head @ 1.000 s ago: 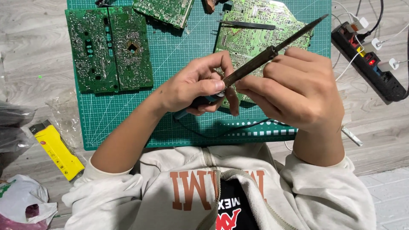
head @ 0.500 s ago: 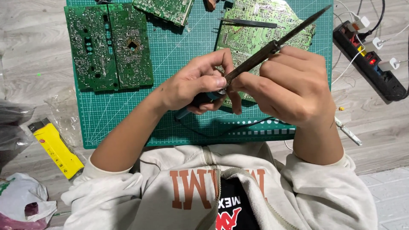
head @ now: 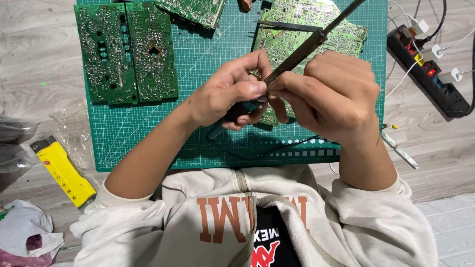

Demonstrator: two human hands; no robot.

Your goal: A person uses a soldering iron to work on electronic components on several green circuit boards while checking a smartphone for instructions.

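A crumpled white plastic bag is lying at the near left corner of the grey wooden floor, and a flat yellow rectangular pack is sitting just beyond it, close to the left edge of the green gridded cutting mat. Two green printed circuit boards are lying side by side, touching, at the far left corner of the mat, solder side up. The left hand is hovering over the middle of the mat, its fingers wrapping closed around the dark blue-black handle of the long soldering iron, whose thin metal shaft is slanting up toward the far right corner of the mat. The right hand is meeting it just beside, thumb and fingertips pinching together on the iron where handle and shaft join. Under both hands a larger green circuit board is lying near the mat's far right edge. A thin black cable is trailing across the near edge of the mat. Off the mat's right edge a black power strip with white plugs is resting on the floor.
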